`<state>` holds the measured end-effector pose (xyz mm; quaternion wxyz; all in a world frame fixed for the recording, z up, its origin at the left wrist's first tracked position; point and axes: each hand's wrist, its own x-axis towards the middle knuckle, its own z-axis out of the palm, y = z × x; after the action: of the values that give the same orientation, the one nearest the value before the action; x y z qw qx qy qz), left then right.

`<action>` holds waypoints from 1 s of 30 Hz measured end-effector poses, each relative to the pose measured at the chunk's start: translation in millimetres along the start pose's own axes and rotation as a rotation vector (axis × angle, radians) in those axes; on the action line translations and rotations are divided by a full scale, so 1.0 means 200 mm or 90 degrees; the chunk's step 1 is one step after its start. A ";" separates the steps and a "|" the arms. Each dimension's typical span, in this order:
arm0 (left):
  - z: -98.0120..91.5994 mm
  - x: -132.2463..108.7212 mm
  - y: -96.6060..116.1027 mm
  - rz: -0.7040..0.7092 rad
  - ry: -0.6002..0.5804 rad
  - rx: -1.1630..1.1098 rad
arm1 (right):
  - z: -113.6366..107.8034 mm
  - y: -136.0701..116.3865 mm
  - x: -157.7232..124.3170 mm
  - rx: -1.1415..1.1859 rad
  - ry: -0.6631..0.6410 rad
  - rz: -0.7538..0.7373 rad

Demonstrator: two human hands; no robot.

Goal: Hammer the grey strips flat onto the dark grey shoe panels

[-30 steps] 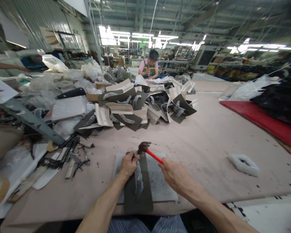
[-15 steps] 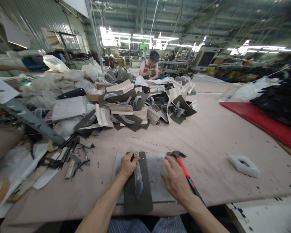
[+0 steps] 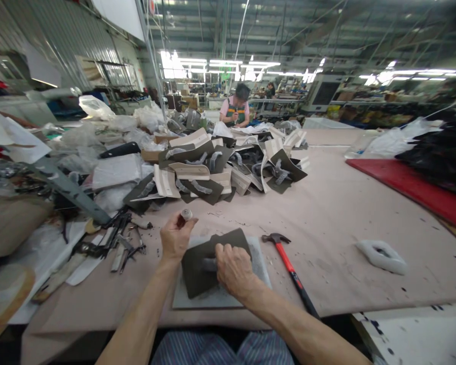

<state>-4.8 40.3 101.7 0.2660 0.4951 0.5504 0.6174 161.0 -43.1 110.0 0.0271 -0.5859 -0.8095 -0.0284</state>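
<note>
My left hand (image 3: 174, 238) is closed around a small pale cylinder with a round end (image 3: 187, 214), held up left of the work slab. The fingers of my right hand (image 3: 233, 267) are wrapped round the plastic-covered handle (image 3: 209, 264) of a dark grey-green panel (image 3: 197, 278). That panel is turned at an angle over a flat grey slab (image 3: 265, 271); whether it touches the slab I cannot tell. A claw hammer (image 3: 287, 258) with a red and black handle lies just right of the slab.
A heap of similar panels with handles (image 3: 213, 172) covers the far middle of the table. Hand tools (image 3: 119, 248) lie at the left. A white wrapped block (image 3: 382, 257) and a red sheet (image 3: 414, 190) are at the right. A co-worker (image 3: 235, 109) is beyond the heap.
My left hand has lifted off the panel with the cylinder, moving left and away. My right hand has come from the slab's right side onto the handle, and the panel has turned.
</note>
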 end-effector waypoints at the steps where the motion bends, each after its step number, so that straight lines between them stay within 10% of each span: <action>1: -0.02 0.00 0.05 0.036 -0.007 0.017 | -0.02 0.00 0.01 0.011 -0.015 0.025; 6: 0.00 -0.10 0.13 0.017 -0.069 0.042 | -0.05 0.05 0.07 0.150 -0.129 0.144; 16: 0.10 -0.22 -0.22 -0.142 -0.159 -0.004 | 0.24 0.01 0.01 0.611 -0.101 0.271; 26: 0.14 -0.29 -0.41 -0.204 -0.235 -0.116 | 0.28 -0.05 -0.08 0.478 -0.186 0.253; 30: 0.12 -0.28 -0.39 -0.183 -0.264 -0.081 | 0.28 -0.09 -0.17 0.485 -0.061 0.213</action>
<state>21.4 20.9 7.0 0.4888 0.5101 0.5092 0.4916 154.0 -75.9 52.0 0.2081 -0.6581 -0.6562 0.3049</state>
